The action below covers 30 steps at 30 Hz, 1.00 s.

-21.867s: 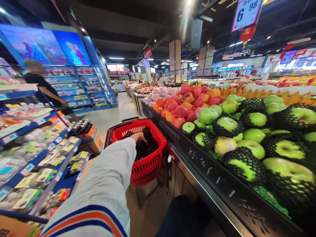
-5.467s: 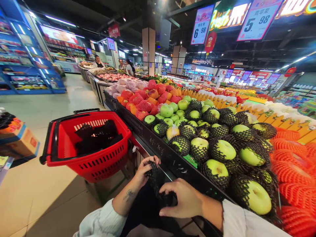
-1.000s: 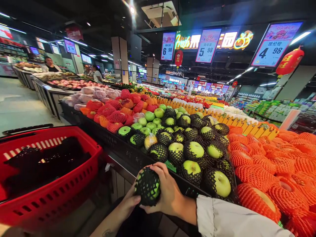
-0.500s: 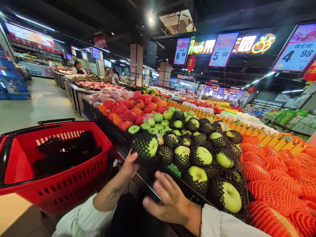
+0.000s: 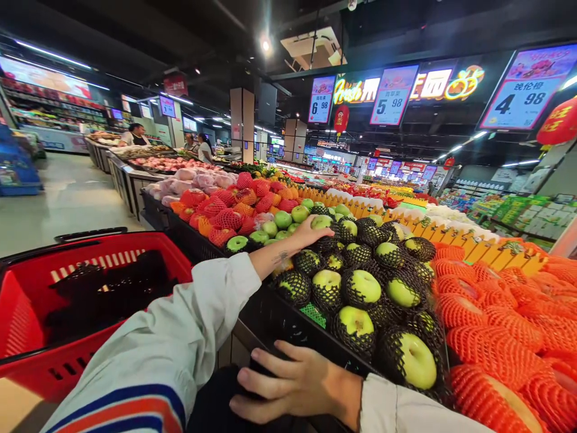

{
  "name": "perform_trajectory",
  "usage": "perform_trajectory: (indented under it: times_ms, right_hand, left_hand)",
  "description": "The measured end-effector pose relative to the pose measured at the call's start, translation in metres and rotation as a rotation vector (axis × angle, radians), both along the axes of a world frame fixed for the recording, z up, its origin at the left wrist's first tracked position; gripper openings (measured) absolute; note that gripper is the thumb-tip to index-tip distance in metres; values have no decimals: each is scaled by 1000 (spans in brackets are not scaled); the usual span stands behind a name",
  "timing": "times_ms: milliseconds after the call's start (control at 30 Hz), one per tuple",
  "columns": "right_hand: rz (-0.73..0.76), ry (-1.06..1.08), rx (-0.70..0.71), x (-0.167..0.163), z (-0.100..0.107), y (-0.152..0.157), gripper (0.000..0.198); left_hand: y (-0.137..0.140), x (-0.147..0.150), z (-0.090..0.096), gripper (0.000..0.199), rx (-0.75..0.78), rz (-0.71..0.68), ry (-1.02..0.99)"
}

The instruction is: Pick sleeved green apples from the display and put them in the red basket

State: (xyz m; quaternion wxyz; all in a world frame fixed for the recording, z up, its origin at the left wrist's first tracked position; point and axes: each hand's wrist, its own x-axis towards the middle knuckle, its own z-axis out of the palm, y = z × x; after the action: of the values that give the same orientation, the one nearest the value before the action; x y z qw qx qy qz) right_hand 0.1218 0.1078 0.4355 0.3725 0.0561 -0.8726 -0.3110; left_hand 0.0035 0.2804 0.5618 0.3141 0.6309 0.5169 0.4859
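My left hand [image 5: 312, 233] reaches far into the pile, its fingers curled round a green apple [image 5: 321, 222] in black foam netting. The hand partly covers this apple and its neighbours. Around it lie several more green apples in black nets, one large one [image 5: 418, 361] close to the front corner. Bare green apples [image 5: 283, 219] sit just left of the hand. My right hand [image 5: 288, 379] hovers low before the black bin [image 5: 265, 300], fingers spread, holding nothing.
To the left stands a red shopping basket [image 5: 27, 288] with dark contents I cannot make out. Orange-netted fruit [image 5: 496, 325] fills the right side; red-netted fruit [image 5: 225, 219] lies farther left. A yellow picket divider [image 5: 406, 222] runs behind the apples. People [image 5: 135, 135] stand in the background.
My left hand has moved from the bin's front edge, where it held a black-netted green apple, forward and right into the pile. My right hand has dropped lower and slightly left.
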Motion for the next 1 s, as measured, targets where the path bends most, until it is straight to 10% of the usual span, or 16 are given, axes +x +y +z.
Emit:
perform_trajectory:
  times_ms: [200, 1000]
  right_hand:
    - [43, -17, -1, -2, -4, 2, 26]
    - [-2, -84, 19, -3, -18, 7, 29]
  left_hand:
    - [26, 33, -9, 94, 48, 77, 595]
    - [24, 24, -10, 100, 255, 64, 801]
